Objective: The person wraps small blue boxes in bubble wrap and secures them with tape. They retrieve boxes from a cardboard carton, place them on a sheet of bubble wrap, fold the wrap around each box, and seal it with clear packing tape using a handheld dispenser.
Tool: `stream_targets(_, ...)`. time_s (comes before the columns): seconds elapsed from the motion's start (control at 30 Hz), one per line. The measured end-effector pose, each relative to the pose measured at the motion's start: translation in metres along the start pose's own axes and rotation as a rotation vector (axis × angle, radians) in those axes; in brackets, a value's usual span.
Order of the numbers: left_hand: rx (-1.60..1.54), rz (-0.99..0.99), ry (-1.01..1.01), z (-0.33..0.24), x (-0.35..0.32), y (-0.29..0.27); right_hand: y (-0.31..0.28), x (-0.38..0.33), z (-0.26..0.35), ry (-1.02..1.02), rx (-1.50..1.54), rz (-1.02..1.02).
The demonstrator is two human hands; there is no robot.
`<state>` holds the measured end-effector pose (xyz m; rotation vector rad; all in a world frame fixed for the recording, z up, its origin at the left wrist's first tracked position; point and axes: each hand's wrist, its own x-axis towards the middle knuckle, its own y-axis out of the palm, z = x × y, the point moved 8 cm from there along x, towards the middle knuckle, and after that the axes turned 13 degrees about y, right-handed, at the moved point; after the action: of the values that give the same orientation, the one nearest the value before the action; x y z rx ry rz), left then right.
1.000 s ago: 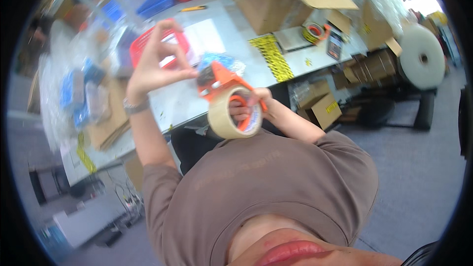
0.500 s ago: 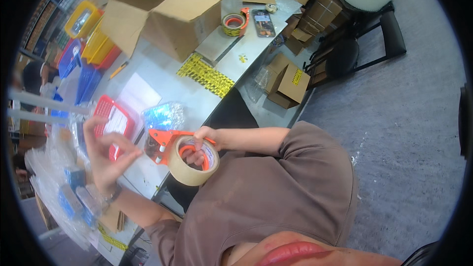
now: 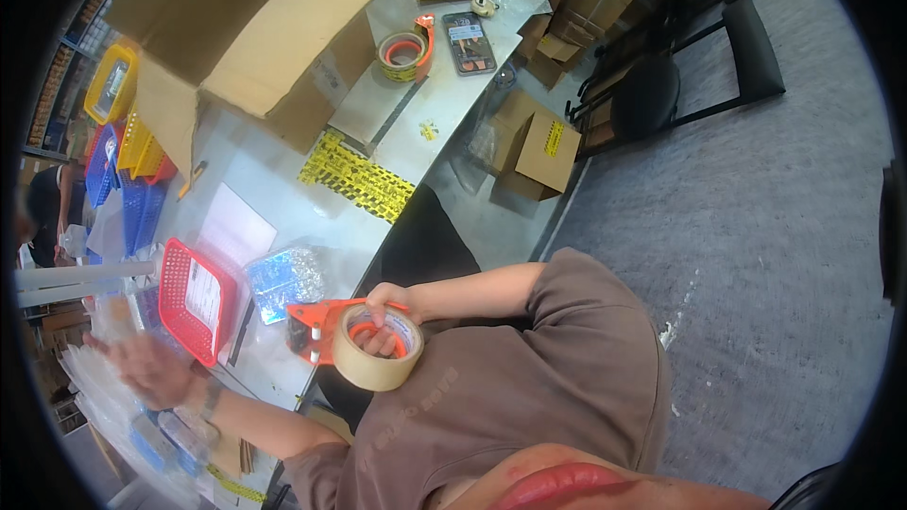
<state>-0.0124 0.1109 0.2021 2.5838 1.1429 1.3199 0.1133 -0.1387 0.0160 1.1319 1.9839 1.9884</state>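
Tape gun (image 3: 354,340) sits gripped in my right hand (image 3: 385,314) off the bench's near edge; my left hand (image 3: 151,368), open and blurred, has swung from it toward the red basket (image 3: 194,297).

Left hand (image 3: 146,368) motion-blurred over clear bags; right fingertips (image 3: 383,345) hidden inside tape roll (image 3: 376,359) core.

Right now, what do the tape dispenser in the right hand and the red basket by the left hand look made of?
Tape dispenser: orange frame, looks like smooth painted metal or plastic, cannot tell which; roll is glossy tan film. Red basket: likely moulded plastic, from its uniform colour and lattice walls.
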Motion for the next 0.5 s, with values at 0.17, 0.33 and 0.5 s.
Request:
stream_targets(0.17,0.543,-0.33,-0.041,0.019,-0.008,-0.05,-0.03,-0.038,0.043,-0.255,-0.01,-0.025)
stream_targets(0.33,0.834,-0.041,-0.345,0.092,-0.102,0.0,0.009,-0.093,0.102,-0.613,-0.198,-0.11)
stream_targets(0.5,0.807,0.018,-0.472,0.105,-0.16,0.002,0.045,-0.162,0.183,-0.801,-1.552,-1.412)
